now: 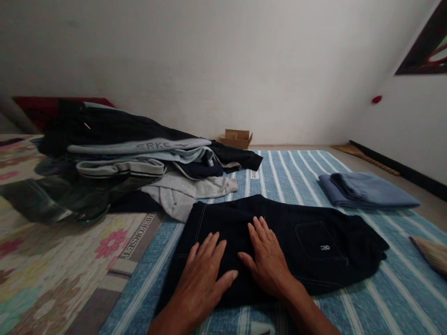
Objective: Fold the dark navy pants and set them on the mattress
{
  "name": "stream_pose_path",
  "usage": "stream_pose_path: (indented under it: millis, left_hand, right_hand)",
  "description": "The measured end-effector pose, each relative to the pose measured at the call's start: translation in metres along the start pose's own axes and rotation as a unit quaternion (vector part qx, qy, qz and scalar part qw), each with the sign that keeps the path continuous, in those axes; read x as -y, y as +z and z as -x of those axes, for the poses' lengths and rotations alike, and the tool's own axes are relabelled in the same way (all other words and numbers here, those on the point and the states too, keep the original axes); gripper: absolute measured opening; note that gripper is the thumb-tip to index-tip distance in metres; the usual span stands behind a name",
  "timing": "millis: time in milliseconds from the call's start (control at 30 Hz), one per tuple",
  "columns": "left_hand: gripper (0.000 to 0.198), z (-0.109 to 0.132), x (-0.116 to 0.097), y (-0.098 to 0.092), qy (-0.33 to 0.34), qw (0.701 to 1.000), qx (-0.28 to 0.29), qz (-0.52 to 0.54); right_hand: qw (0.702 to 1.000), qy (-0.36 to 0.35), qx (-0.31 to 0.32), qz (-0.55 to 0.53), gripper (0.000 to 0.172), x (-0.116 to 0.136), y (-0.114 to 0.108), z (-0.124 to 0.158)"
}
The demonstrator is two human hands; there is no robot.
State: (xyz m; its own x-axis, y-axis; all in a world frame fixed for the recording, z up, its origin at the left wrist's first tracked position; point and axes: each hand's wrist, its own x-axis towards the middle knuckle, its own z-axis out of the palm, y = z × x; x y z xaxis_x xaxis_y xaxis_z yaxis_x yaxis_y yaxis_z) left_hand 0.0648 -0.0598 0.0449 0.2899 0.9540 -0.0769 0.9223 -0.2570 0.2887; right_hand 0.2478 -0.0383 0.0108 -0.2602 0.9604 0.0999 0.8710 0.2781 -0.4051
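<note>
Dark navy trousers [279, 211] lie folded on a blue-and-white striped sheet [139, 298], with a stitched back pocket and an elastic waist toward the right. My left hand [206, 272] rests palm down on the left part of the cloth, fingers stretched out and thumb apart. Flat on the middle of the trousers lies my right hand [265, 256], its fingers extended beside the pocket. Neither hand grips anything. The lower edge of the trousers is partly covered by my wrists.
A heap of clothes [139, 158] spreads at the left over a floral sheet [45, 260]. Folded blue garments [370, 190] sit at the right, with a beige cloth item [431, 253] at the right edge. A small cardboard box [236, 138] stands near the back wall.
</note>
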Motion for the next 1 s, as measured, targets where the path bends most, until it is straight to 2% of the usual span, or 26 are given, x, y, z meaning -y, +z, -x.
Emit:
stream_pose_path:
  millis: [100,167,267,367,467,600,667,733,767,833,933,1000]
  left_hand:
    - [0.051,-0.017,-0.025,-0.007,0.047,0.992,-0.066,0.101]
    - [0.045,-0.034,-0.043,-0.003,0.064,0.974,-0.104,0.19]
    - [0.038,-0.058,-0.061,0.014,0.064,0.945,-0.131,0.292]
    - [0.041,-0.073,-0.062,0.034,0.039,0.926,-0.14,0.348]
    - [0.045,-0.077,-0.056,0.046,0.032,0.92,-0.134,0.367]
    - [0.047,-0.079,-0.05,0.05,0.05,0.929,-0.126,0.344]
    - [0.048,-0.081,-0.049,0.052,0.054,0.939,-0.121,0.317]
    - [0.05,-0.082,-0.049,0.056,0.066,0.955,-0.118,0.265]
    - [0.05,-0.083,-0.05,0.058,0.075,0.963,-0.119,0.23]
    - [0.053,-0.084,-0.051,0.062,0.089,0.976,-0.117,0.159]
    - [0.057,-0.085,-0.054,0.064,0.083,0.988,-0.099,0.081]
    - [0.059,-0.084,-0.057,0.063,0.071,0.993,-0.078,0.048]
  right_hand:
    - [1.0,-0.006,-0.006,-0.003,0.061,-0.002,0.002,0.0]
    - [1.0,-0.015,-0.01,-0.009,0.06,-0.005,0.005,0.0]
    - [0.999,-0.028,-0.011,-0.027,0.062,-0.008,0.01,-0.002]
    - [0.998,-0.035,-0.01,-0.057,0.066,-0.01,0.008,-0.002]
    - [0.994,-0.044,-0.008,-0.097,0.066,-0.009,-0.002,-0.002]
    - [0.985,-0.076,-0.01,-0.156,0.065,-0.01,-0.021,0.002]
    - [0.977,-0.094,-0.004,-0.191,0.059,-0.016,-0.029,0.007]
    - [0.97,-0.07,-0.018,-0.23,0.046,-0.03,-0.035,0.014]
    - [0.968,-0.036,-0.048,-0.243,0.04,-0.041,-0.038,0.018]
    - [0.957,0.064,-0.163,-0.23,0.034,-0.07,-0.045,0.027]
    - [0.902,0.217,-0.365,-0.08,0.043,-0.123,-0.059,0.045]
    - [0.866,0.296,-0.403,-0.007,0.056,-0.155,-0.069,0.06]
